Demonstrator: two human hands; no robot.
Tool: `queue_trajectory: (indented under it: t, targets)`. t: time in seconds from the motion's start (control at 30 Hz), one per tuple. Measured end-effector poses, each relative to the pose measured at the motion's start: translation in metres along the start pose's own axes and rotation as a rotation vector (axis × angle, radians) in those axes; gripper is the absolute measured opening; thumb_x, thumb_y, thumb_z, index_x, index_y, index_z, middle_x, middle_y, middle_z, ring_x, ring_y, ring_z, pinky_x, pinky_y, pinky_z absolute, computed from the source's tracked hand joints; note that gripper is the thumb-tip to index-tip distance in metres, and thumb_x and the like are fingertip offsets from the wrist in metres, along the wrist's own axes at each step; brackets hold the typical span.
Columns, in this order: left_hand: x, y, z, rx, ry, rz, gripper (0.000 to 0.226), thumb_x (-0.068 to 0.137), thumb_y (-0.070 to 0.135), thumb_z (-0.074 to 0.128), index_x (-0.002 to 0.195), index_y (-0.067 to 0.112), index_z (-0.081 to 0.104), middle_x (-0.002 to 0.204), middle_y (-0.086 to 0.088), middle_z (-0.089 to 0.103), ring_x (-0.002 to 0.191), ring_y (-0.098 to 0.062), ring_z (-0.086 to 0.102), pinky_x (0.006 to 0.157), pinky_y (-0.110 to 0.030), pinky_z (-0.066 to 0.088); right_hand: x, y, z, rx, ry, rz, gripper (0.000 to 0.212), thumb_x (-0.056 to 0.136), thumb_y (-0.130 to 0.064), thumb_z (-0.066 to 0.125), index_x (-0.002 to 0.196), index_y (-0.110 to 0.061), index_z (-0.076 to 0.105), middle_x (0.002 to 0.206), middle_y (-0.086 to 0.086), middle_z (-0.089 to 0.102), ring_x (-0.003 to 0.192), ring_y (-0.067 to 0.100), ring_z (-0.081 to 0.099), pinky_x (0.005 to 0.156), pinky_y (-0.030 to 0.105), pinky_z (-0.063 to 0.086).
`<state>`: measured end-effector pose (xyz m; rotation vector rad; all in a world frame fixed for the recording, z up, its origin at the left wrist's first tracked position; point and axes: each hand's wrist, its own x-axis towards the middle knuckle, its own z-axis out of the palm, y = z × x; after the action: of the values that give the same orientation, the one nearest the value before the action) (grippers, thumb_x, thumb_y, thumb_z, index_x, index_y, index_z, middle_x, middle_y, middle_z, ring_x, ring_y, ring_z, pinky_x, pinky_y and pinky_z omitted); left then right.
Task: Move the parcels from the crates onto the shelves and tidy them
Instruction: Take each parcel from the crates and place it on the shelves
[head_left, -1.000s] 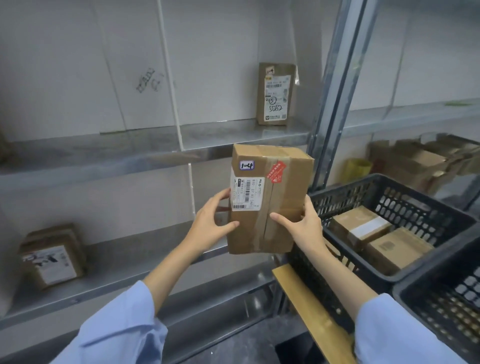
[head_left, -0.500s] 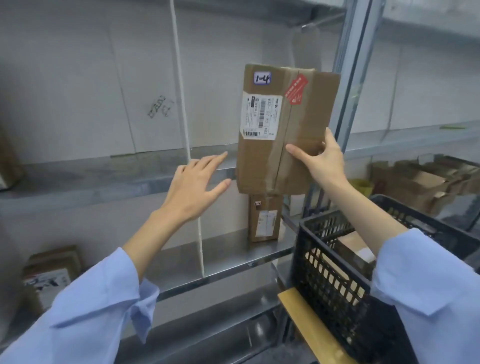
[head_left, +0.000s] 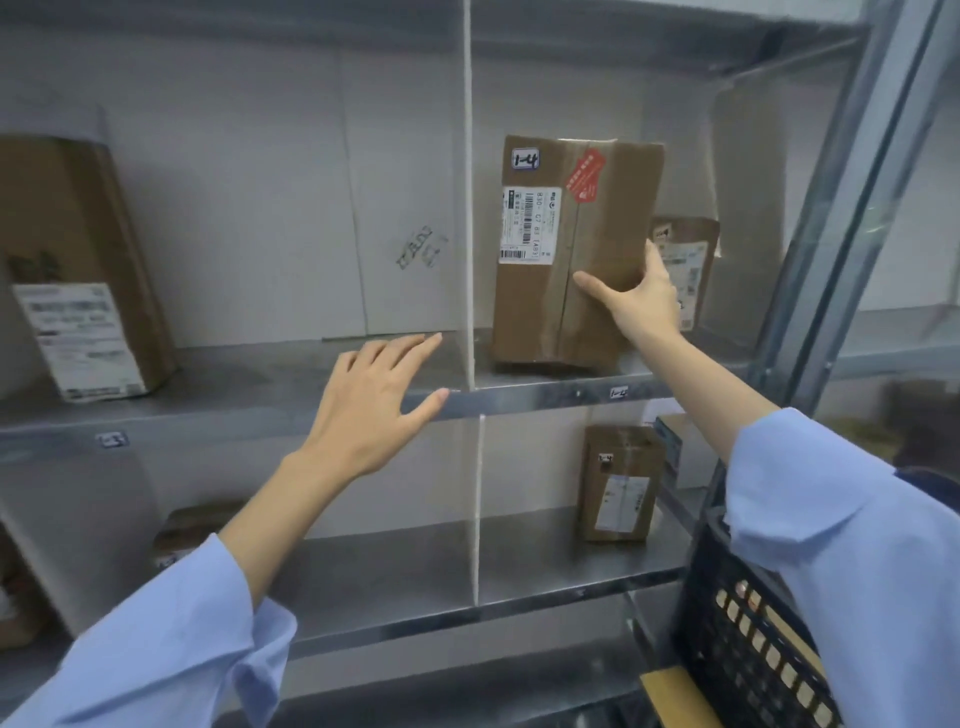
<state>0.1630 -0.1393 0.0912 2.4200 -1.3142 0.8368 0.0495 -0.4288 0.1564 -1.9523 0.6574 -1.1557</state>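
A tall brown parcel (head_left: 566, 249) marked "1-4", with a white label and a red sticker, stands upright on the upper metal shelf (head_left: 545, 397), right of a white divider (head_left: 467, 208). My right hand (head_left: 641, 296) holds its lower right part, thumb across the front and fingers behind the right edge. My left hand (head_left: 376, 400) hovers open with spread fingers at the shelf's front edge, left of the divider, touching nothing. A smaller parcel (head_left: 688, 270) stands behind and right of the tall one.
Another brown parcel (head_left: 78, 270) stands at the left of the same shelf. A small parcel (head_left: 621, 486) stands on the lower shelf (head_left: 389, 587). A black crate (head_left: 748, 644) sits at bottom right, and a grey steel upright (head_left: 826, 234) rises on the right.
My right hand has lifted the tall parcel up from the crate and set it on the upper shelf. My left hand let go of it and now hovers open.
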Motion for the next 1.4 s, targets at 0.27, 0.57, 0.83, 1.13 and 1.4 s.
queue_trajectory:
  t: [0.27, 0.57, 0.83, 1.13, 1.4]
  targets:
    - [0.004, -0.019, 0.010, 0.089, -0.086, -0.094, 0.074, 0.088, 0.066, 0.019, 0.152, 0.030, 0.030, 0.154, 0.001, 0.038, 0.134, -0.021, 0.037, 0.103, -0.040, 0.032, 0.024, 0.017, 0.035, -0.056, -0.036, 0.038, 0.106, 0.071, -0.065, 0.075, 0.155, -0.025, 0.024, 0.150, 0.002, 0.046, 0.141, 0.029, 0.037, 0.115, 0.047, 0.030]
    - [0.004, -0.007, 0.015, 0.084, -0.111, -0.108, 0.076, 0.086, 0.067, 0.016, 0.151, 0.030, 0.030, 0.154, 0.002, 0.038, 0.135, -0.021, 0.035, 0.105, -0.039, 0.029, 0.030, 0.018, 0.033, -0.079, -0.126, 0.027, 0.106, 0.072, -0.067, 0.073, 0.154, -0.025, 0.020, 0.150, 0.000, 0.047, 0.139, 0.030, 0.041, 0.114, 0.049, 0.034]
    - [-0.007, 0.021, 0.009, 0.037, -0.097, -0.069, 0.073, 0.089, 0.064, 0.019, 0.153, 0.030, 0.026, 0.157, 0.005, 0.032, 0.136, -0.017, 0.034, 0.107, -0.036, 0.028, 0.005, 0.015, 0.011, -0.217, -0.180, -0.035, 0.105, 0.078, -0.061, 0.071, 0.156, -0.022, 0.012, 0.156, 0.004, 0.036, 0.141, 0.029, 0.038, 0.110, 0.050, 0.038]
    - [-0.001, 0.106, 0.009, -0.090, -0.083, 0.085, 0.073, 0.089, 0.064, 0.019, 0.153, 0.029, 0.029, 0.155, 0.006, 0.036, 0.135, -0.016, 0.035, 0.104, -0.035, 0.028, -0.059, 0.040, -0.070, -0.718, -0.198, -0.175, 0.083, 0.090, -0.072, 0.040, 0.157, -0.035, 0.008, 0.163, 0.001, 0.020, 0.144, 0.032, 0.027, 0.108, 0.053, 0.037]
    - [0.021, 0.223, 0.036, -0.227, -0.141, 0.302, 0.079, 0.086, 0.070, 0.012, 0.155, 0.031, 0.021, 0.159, 0.006, 0.029, 0.141, -0.017, 0.029, 0.109, -0.039, 0.025, -0.122, 0.087, -0.183, -0.969, -0.162, -0.022, 0.080, 0.091, -0.074, 0.032, 0.156, -0.038, 0.004, 0.165, 0.001, 0.012, 0.147, 0.030, 0.019, 0.114, 0.052, 0.030]
